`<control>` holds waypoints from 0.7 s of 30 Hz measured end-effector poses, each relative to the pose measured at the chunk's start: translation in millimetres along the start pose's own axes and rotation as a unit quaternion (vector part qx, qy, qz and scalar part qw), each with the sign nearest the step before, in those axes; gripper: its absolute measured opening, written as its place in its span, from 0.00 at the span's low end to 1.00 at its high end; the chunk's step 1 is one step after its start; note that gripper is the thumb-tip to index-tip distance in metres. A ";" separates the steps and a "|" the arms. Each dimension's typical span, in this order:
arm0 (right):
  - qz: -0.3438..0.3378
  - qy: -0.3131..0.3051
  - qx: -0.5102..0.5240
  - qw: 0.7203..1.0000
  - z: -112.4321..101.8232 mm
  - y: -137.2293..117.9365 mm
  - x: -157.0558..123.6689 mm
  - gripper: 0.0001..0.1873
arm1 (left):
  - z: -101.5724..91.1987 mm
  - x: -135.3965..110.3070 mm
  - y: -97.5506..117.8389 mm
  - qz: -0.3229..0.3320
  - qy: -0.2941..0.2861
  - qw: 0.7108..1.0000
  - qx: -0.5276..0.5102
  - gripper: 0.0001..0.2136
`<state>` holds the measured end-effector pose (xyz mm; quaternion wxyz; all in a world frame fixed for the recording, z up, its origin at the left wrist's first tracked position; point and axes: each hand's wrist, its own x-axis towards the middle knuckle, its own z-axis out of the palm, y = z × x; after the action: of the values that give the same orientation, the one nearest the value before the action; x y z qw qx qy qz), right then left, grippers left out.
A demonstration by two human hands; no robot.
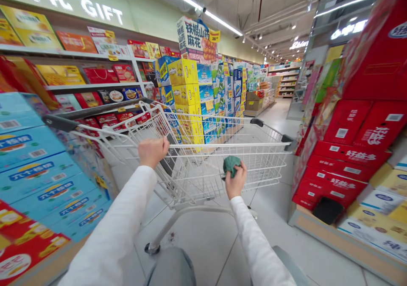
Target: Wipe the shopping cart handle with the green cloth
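A silver wire shopping cart (254,144) stands sideways before me, its dark handle (104,109) to the left. My left hand (154,151) is closed around the cart's upper side rail, close to the handle end. In my right hand (235,180) is a crumpled green cloth (231,166), bunched under the fingers and held against the wires of the cart's near side. Through the wires only the floor and the far mesh show. The fingertips of the right hand are partly covered by the cloth.
Stacked blue cartons (41,167) rise at the left, with gift-box shelves (92,52) behind. Yellow cartons (187,95) stand beyond the cart. Red cartons (340,167) sit on a low wooden platform (337,243) at right. A tiled aisle (280,107) runs back.
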<state>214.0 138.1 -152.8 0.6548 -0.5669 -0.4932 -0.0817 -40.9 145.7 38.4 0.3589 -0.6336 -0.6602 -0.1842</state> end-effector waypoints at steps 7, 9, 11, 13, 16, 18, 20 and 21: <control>0.053 0.000 -0.001 0.999 11.4 -21.9 -7.0 0.07 | -0.4 0.1 1.1 -0.002 0.001 1.000 -0.013 0.29; 0.023 -0.054 0.024 0.998 17.4 -32.0 -20.1 0.06 | -0.7 -0.1 0.9 -0.003 0.001 1.000 -0.015 0.29; -0.019 -0.118 0.054 0.991 19.5 -37.1 -28.5 0.07 | -1.4 -0.4 0.8 -0.002 -0.001 1.000 -0.014 0.30; -0.038 -0.151 0.078 0.985 16.6 -35.7 -28.2 0.07 | -2.5 -0.8 0.9 -0.003 -0.003 1.000 -0.013 0.30; 0.005 -0.107 0.095 0.990 5.5 -24.1 -12.7 0.07 | -4.2 -1.3 1.9 -0.006 -0.007 1.000 -0.020 0.29; 0.045 -0.067 0.105 0.991 -3.0 -15.6 1.1 0.12 | -4.6 -1.4 2.8 -0.006 -0.007 1.000 -0.027 0.29; 0.062 -0.045 0.107 0.991 -9.1 -11.2 10.9 0.21 | -4.6 -1.4 3.6 -0.005 -0.003 0.999 -0.033 0.28; 0.055 -0.044 0.103 0.992 -10.5 -11.3 12.8 0.24 | -4.6 -1.5 4.0 -0.005 0.000 0.999 -0.035 0.28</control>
<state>218.7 131.4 -134.5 0.6908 -0.5257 -0.4954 0.0305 -36.0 141.9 39.7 0.3358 -0.6423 -0.6565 -0.2091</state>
